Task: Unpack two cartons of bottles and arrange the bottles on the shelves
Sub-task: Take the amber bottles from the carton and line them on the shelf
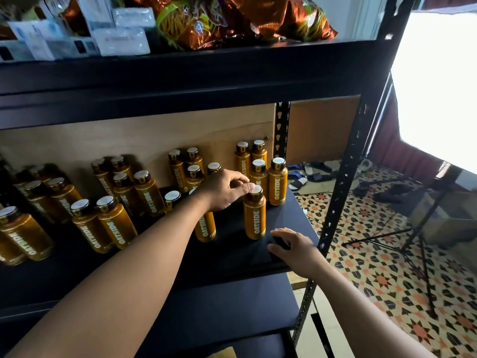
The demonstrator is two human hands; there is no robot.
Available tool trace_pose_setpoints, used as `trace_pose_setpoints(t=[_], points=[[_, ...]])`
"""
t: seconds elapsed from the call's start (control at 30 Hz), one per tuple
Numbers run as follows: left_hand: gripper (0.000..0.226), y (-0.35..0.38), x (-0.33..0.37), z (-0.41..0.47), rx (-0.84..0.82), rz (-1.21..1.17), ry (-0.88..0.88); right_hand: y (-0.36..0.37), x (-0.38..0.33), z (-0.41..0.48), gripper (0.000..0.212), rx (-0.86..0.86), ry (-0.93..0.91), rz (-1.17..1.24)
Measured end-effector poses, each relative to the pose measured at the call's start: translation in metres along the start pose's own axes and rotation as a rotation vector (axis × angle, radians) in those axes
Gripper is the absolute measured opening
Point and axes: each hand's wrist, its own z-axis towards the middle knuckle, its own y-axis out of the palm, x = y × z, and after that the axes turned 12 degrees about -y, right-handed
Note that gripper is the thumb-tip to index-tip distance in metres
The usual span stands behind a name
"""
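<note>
Gripping is confined to the left hand [227, 188], whose thumb and fingertips are closed on the white cap of one amber bottle [254, 215]. That bottle stands upright on the black shelf [232, 257], at the front right of the stock and apart from its neighbours. The hold at the cap is judged to allow the bottle to be set down or nudged into line without the hand disturbing the rows behind.

The right hand [291, 245] is laid palm-down on the shelf near the front right corner, fingers loosely spread; a small dark object appears to lie under its fingers, but whether it is being held cannot be told. This hand is judged to serve as a brace during the reach.

The remaining bottles [108, 223] are stood upright in small clusters across the shelf, caps up and labels largely forward, which suggests grouping for display. One bottle [205, 227] is partly hidden beneath the left forearm.

Snack bags [232, 19] and white packets [121, 40] occupy the shelf above. No carton is identified with certainty. Placement is judged well advanced.
</note>
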Motion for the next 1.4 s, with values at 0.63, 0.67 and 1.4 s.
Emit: trace_pose_setpoints(t=[0.63, 0.67, 1.4], points=[[0.049, -0.002, 0.010, 0.088, -0.082, 0.016, -0.039, -0.080, -0.056, 0.132, 0.051, 0.463, 0.004, -0.059], [0.053, 0.001, 0.012, 0.092, -0.092, 0.028, -0.049, -0.081, -0.053, 0.135, 0.053, 0.440, 0.020, -0.061], [0.057, -0.010, 0.004, 0.112, -0.133, 0.170, -0.045, -0.081, -0.047, 0.157, 0.056, 0.340, -0.028, 0.112]])
